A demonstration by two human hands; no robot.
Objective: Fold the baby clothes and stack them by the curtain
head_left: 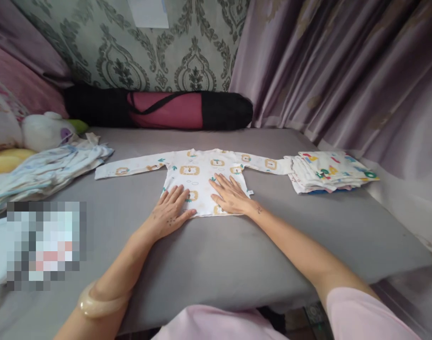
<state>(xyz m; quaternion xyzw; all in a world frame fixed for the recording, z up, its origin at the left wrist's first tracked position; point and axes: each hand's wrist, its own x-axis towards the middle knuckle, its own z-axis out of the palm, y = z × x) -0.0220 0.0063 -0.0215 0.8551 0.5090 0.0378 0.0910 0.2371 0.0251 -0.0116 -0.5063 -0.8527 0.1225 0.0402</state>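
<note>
A small white long-sleeved baby shirt (202,167) with yellow lion prints lies flat, its sleeves stretched out to both sides. My left hand (169,212) rests open on the lower left part of the shirt, fingers spread near the hem. On the lower right part lies my right hand (232,194), also open and flat with fingers apart. The right sleeve's cuff meets a stack of folded baby clothes (331,172), the top one printed in bright colours.
A grey-covered surface (216,255) carries everything. To the left are a pile of light clothes (67,163), a white plush toy (46,131) and a blurred-out item (55,241). A black and maroon long bag (166,109) lies along the wall; purple curtains (290,61) hang at right.
</note>
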